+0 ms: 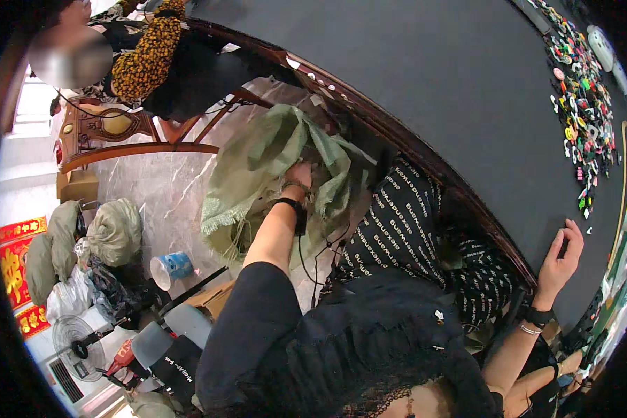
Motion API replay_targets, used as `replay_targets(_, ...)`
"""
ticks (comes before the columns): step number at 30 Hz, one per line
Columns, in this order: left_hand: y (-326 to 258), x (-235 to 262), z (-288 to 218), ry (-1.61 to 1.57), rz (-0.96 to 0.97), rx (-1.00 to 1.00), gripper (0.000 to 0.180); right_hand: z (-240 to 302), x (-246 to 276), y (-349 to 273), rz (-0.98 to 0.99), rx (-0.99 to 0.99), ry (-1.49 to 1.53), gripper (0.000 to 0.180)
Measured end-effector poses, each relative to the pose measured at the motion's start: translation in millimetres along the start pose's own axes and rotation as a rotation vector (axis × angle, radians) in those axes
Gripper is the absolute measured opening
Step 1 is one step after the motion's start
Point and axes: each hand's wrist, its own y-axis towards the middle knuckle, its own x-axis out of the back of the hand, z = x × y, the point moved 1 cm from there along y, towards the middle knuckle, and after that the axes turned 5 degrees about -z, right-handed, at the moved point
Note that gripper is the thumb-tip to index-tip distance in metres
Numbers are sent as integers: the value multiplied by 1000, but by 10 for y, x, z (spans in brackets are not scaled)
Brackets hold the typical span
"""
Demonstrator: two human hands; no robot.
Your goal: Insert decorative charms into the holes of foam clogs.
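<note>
Fingers of my left hand [301,174] are closed together on the gathered mouth of a pale green woven sack [272,167], bunching the cloth where it folds over. The sack hangs beside the dark wooden edge of the table [425,167], low over the marble floor [160,184], and its sides slump in loose folds with a frayed fringe along the lower left hem. What lies inside it I cannot tell; the opening is crumpled shut around my hand. A black band sits on that wrist, with a thin cord trailing down from it.

My right hand [561,261] is well apart from the sack, resting spread and flat on the black tabletop near its rim, fingers apart and holding nothing. Beyond it, toward the far right of the table, a long scatter of small colourful pieces [582,118] lies on the black surface, too small to tell apart.

On the floor to my left stand several stuffed, tied-off green sacks [115,230], their contents hidden, and just beside them a small blue and white cup [171,268] tipped on its side. A small fan [73,338] sits lower left.
</note>
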Motion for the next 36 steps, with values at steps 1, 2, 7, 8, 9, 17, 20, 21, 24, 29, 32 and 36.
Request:
replay_targets(1, -197, 34, 248, -128, -26, 57, 18, 9, -29, 33, -1, 2, 38, 8)
replay_targets(2, -351, 97, 370, -119, -27, 76, 18, 8, -54, 48, 3, 7, 58, 8)
replay_targets(7, -1193, 553, 657, -239, -58, -78, 21, 1, -85, 68, 10, 5, 79, 7)
replay_targets(8, -1353, 641, 657, -231, -62, -70, 21, 7, -80, 73, 9, 5, 91, 7)
replay_targets(9, -1482, 741, 638, -209, -127, -42, 19, 6, -72, 79, 11, 20, 77, 7)
replay_targets(17, -2237, 1767, 788, -243, -486, 137, 26, 12, -48, 89, -12, 66, 106, 9)
replay_targets(20, -2388, 2444, 796, -367, -611, 159, 26, 48, -45, 88, -28, 71, 123, 9)
replay_targets(21, -2460, 2658, 784, -451, -628, 169, 26, 53, -45, 79, -42, 72, 125, 8)
replay_targets(24, -2711, 3352, 674, -824, -598, 298, 17, 48, 1, 56, -60, 62, 127, 8)
replay_targets(29, -3043, 4266, 279, -32, -1109, 15, 46, 25, 14, 53, -74, 69, 149, 8)
replay_targets(32, -2857, 4788, -126, -403, -1278, -131, 62, -7, -84, 87, -71, 73, 200, 8)
replay_targets(36, -2541, 5408, -351, -615, -1400, -312, 53, 3, 49, 81, -131, 91, 187, 8)
